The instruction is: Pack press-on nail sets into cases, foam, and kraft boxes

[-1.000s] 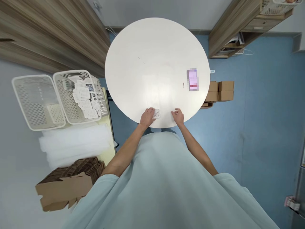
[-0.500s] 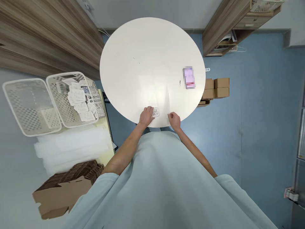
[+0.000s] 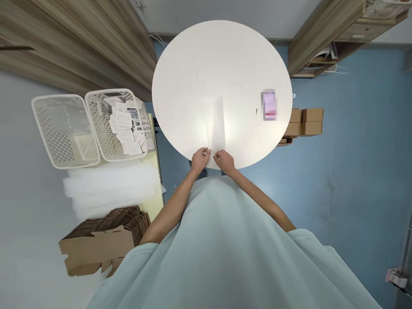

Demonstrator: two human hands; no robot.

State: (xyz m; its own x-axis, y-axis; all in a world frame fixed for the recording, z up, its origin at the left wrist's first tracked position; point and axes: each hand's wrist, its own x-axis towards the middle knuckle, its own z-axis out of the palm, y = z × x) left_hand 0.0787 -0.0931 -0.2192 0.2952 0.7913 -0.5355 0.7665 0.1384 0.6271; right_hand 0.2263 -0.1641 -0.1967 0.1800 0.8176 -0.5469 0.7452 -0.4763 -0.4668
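At the six o'clock edge of the white round table, the person's left hand and right hand are close together, a narrow gap between them. The left hand's fingers are bent, thumb near fingertips; the right hand's are curled inward, pointing to nine o'clock. Whether either pinches something cannot be told. The small clear packet cannot be made out now; it may be hidden at the fingers. From the hands a grey band runs toward twelve o'clock, film or shadow, unclear which.

Half a second ago the packet showed at the left hand's three o'clock side, with that hand laid over its edge and the right hand farther off. Since then the right hand has come in toward nine o'clock, the left hand's fingers have lifted into a bend, and the band looks broader and darker.

Farther out, a blurred pink item lies on the table at two o'clock. Beyond the table, cardboard boxes sit between two and three, a basket of white packets between nine and ten, and folded cardboard at eight.
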